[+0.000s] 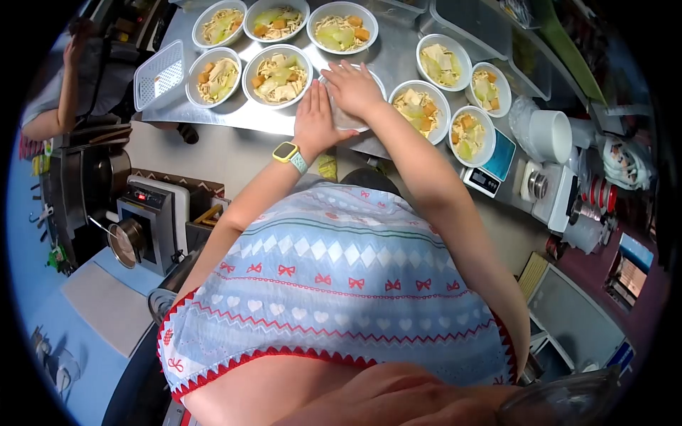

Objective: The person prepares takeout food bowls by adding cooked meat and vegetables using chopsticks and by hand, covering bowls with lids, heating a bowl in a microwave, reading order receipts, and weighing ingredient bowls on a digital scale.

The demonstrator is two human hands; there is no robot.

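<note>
Both of my hands lie flat on a round white bowl with what looks like a translucent lid (pixel 344 118), at the near edge of the metal counter. My left hand (pixel 316 119), with a yellow watch (pixel 285 151) on the wrist, covers its left side, thumb stretched along the near rim. Over the top of it is my right hand (pixel 352 86), fingers extended. What the covered bowl contains is hidden. Uncovered bowls with noodles, tofu and greens stand on either side, one (pixel 278 76) just left and another (pixel 419 111) just right.
More filled bowls (pixel 342 28) line the back of the counter (pixel 170 117). A white perforated basket (pixel 159 74) stands at the left end. To the right are a digital scale (pixel 483 182), stacked white containers (pixel 550 136) and clear plastic tubs (pixel 469 25). Another person's arm (pixel 65 96) shows at far left.
</note>
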